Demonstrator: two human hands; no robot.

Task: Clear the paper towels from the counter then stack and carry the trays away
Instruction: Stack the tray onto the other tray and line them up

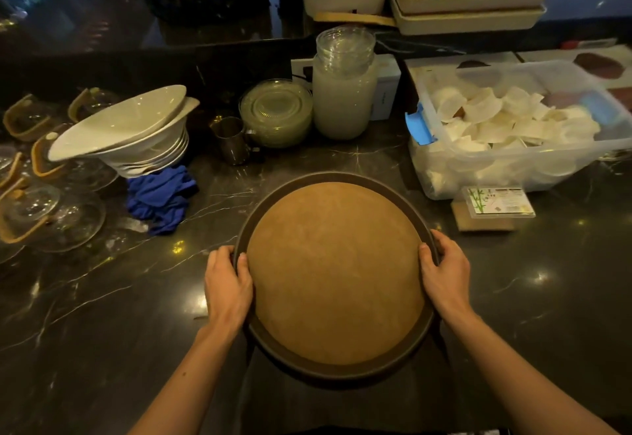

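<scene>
A round tray [337, 371] with a dark rim and a tan cork-like inner surface lies in front of me on the dark marble counter [85, 315]. My left hand [227, 285] grips its left rim, thumb over the edge. My right hand [444, 272] grips the right rim the same way. The tray's near edge reaches past the counter's front toward me. I cannot tell whether it is one tray or a stack. No loose paper towels lie on the counter around the tray.
A crumpled blue cloth [160, 198] and stacked white bowls [136, 137] sit left of the tray, glass lids [44, 208] farther left. Glass plates [275, 111], a metal cup [232, 140] and a frosted jar [343, 99] stand behind. A clear bin [513, 167] of white paper pieces is at right.
</scene>
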